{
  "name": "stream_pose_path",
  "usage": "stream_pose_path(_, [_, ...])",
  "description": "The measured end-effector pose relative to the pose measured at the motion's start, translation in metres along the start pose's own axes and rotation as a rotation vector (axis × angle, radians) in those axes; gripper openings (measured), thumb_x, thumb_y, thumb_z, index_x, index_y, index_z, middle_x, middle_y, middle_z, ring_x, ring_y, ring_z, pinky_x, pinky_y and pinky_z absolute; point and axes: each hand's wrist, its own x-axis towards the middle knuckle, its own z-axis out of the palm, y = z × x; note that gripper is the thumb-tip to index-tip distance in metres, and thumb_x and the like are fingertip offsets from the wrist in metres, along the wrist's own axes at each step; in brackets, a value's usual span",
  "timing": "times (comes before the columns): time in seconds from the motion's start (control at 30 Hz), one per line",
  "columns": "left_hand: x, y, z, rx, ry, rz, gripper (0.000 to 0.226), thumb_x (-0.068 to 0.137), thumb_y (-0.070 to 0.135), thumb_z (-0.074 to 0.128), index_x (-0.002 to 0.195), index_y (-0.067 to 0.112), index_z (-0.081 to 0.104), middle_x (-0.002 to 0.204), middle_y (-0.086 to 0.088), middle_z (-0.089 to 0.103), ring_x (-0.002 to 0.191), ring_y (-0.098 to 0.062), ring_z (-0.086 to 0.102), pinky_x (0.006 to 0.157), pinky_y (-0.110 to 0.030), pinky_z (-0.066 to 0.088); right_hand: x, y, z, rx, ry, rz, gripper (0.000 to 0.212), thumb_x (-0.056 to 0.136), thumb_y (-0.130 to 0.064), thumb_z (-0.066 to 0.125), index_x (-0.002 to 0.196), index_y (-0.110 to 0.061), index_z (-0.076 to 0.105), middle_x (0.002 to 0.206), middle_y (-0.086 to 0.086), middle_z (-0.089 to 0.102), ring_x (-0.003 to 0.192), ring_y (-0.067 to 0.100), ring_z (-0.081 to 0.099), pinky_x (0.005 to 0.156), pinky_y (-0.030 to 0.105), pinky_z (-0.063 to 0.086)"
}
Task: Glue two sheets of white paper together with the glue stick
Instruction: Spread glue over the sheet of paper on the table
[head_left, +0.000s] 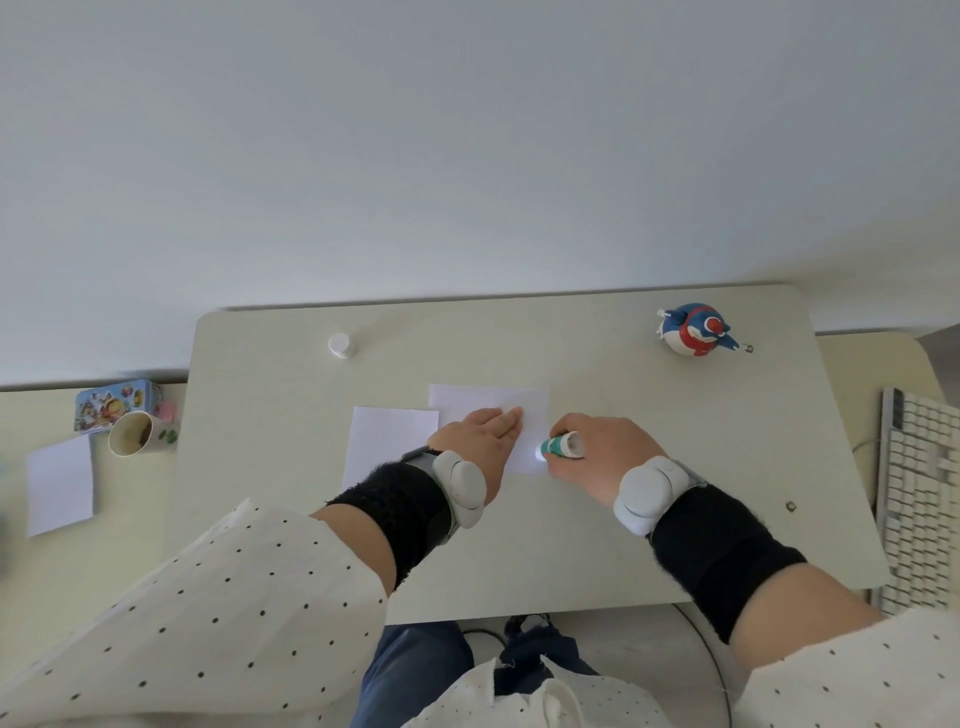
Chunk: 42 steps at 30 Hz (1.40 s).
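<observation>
Two white paper sheets lie on the pale table. The right sheet is pinned under my left hand, which rests flat on it with fingers together. The left sheet lies beside it, partly hidden by my left wrist. My right hand grips a green and white glue stick, uncapped, with its tip pressed on the right sheet's lower right part. The white cap stands at the far left of the table.
A blue, red and white toy figure sits at the far right. A keyboard lies off the right edge. On the lower left surface are a paper cup, a colourful tin and another white sheet.
</observation>
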Motion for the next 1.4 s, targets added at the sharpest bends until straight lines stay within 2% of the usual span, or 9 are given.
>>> stream_pose_path(0.37, [0.002, -0.002, 0.004, -0.010, 0.019, 0.009, 0.072, 0.092, 0.006, 0.037, 0.152, 0.020, 0.001, 0.160, 0.012, -0.005, 0.146, -0.013, 0.003, 0.109, -0.029, 0.029, 0.022, 0.001, -0.015, 0.021, 0.113, -0.035, 0.021, 0.086, -0.039, 0.055, 0.100, -0.025, 0.059, 0.086, 0.000, 0.067, 0.079, 0.023, 0.060, 0.067, 0.030, 0.047])
stream_pose_path(0.6, [0.002, -0.001, 0.013, 0.018, 0.043, -0.019, 0.072, 0.091, 0.007, 0.036, 0.152, 0.016, -0.002, 0.160, 0.009, -0.009, 0.146, -0.013, 0.002, 0.109, -0.031, 0.031, 0.033, 0.001, -0.021, 0.105, 0.162, -0.047, 0.020, 0.085, -0.041, 0.056, 0.099, -0.027, 0.059, 0.078, -0.006, 0.061, 0.070, 0.016, 0.056, 0.052, 0.023, 0.036])
stream_pose_path(0.73, [0.003, 0.001, 0.017, 0.027, 0.052, -0.032, 0.074, 0.089, 0.008, 0.036, 0.152, 0.016, -0.003, 0.160, 0.009, -0.011, 0.145, -0.013, 0.001, 0.104, -0.030, 0.032, 0.033, -0.005, -0.019, 0.066, 0.137, -0.054, 0.021, 0.086, -0.037, 0.055, 0.102, -0.023, 0.060, 0.081, -0.002, 0.063, 0.074, 0.020, 0.058, 0.058, 0.027, 0.039])
stream_pose_path(0.9, [0.006, 0.002, 0.020, 0.039, 0.039, -0.035, 0.075, 0.089, 0.007, 0.036, 0.152, 0.016, -0.004, 0.159, 0.008, -0.014, 0.146, -0.013, -0.001, 0.106, -0.030, 0.030, 0.016, -0.004, -0.012, 0.032, 0.078, -0.011, 0.024, 0.085, -0.037, 0.058, 0.105, -0.024, 0.059, 0.091, 0.000, 0.066, 0.082, 0.021, 0.060, 0.067, 0.028, 0.045])
stream_pose_path(1.13, [0.007, 0.001, 0.019, 0.048, 0.018, -0.044, 0.075, 0.089, 0.006, 0.036, 0.152, 0.017, -0.005, 0.159, 0.010, -0.013, 0.146, -0.011, -0.001, 0.106, -0.028, 0.029, -0.008, -0.004, 0.001, 0.000, 0.022, -0.003, 0.020, 0.085, -0.039, 0.056, 0.100, -0.026, 0.058, 0.090, -0.002, 0.066, 0.079, 0.020, 0.059, 0.062, 0.025, 0.039])
stream_pose_path(1.2, [0.007, 0.002, 0.020, 0.069, 0.015, -0.052, 0.075, 0.090, 0.008, 0.037, 0.152, 0.017, -0.005, 0.159, 0.009, -0.013, 0.146, -0.012, -0.001, 0.108, -0.027, 0.026, -0.011, -0.005, 0.003, -0.017, 0.003, 0.006, 0.021, 0.085, -0.038, 0.055, 0.103, -0.027, 0.058, 0.090, -0.004, 0.065, 0.077, 0.019, 0.057, 0.061, 0.025, 0.037])
stream_pose_path(1.3, [0.006, 0.001, 0.020, 0.130, 0.024, -0.039, 0.074, 0.092, 0.014, 0.038, 0.151, 0.015, -0.006, 0.160, 0.005, -0.012, 0.146, -0.015, -0.001, 0.114, -0.028, 0.011, -0.014, -0.005, 0.003, -0.045, -0.038, -0.005, 0.024, 0.083, -0.039, 0.056, 0.104, -0.027, 0.057, 0.090, -0.004, 0.064, 0.078, 0.019, 0.057, 0.060, 0.026, 0.038])
stream_pose_path(1.4, [0.005, 0.001, 0.023, 0.219, 0.058, -0.025, 0.072, 0.093, 0.017, 0.035, 0.151, 0.013, -0.008, 0.160, 0.001, -0.012, 0.146, -0.019, -0.001, 0.115, -0.031, -0.005, -0.020, -0.001, 0.000, -0.034, -0.061, 0.009, 0.021, 0.079, -0.044, 0.058, 0.093, -0.028, 0.058, 0.082, -0.007, 0.063, 0.074, 0.016, 0.059, 0.055, 0.025, 0.039])
